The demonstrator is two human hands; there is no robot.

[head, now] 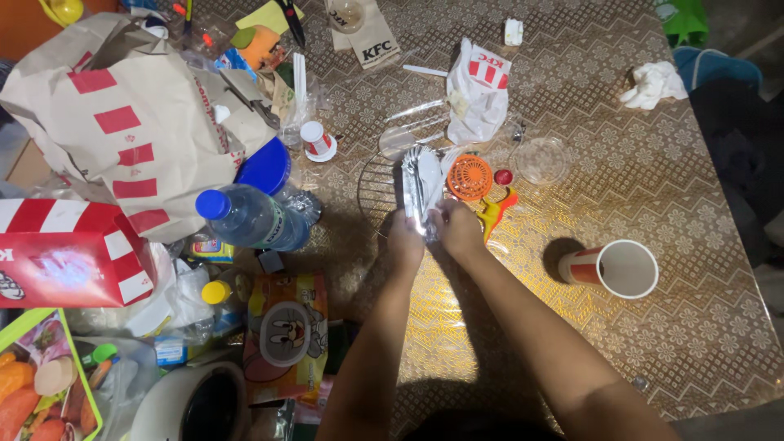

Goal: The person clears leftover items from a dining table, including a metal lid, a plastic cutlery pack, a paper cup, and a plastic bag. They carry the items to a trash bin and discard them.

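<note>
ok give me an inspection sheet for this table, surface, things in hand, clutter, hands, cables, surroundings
surface: table under a gold patterned cover, glare near the hands
job's things: bundle of clear-wrapped white plastic cutlery, lying over a round wire rack
clutter: large paper bag, red and white striped box, blue-capped water bottle, orange round strainer, clear plastic lid, tipped paper cup, crumpled tissue, small white paper bag
grippers: left hand and right hand, both with fingers on the near end of the bundle
cables: nothing seen
surroundings: dark floor at right, green object past the far edge
</note>
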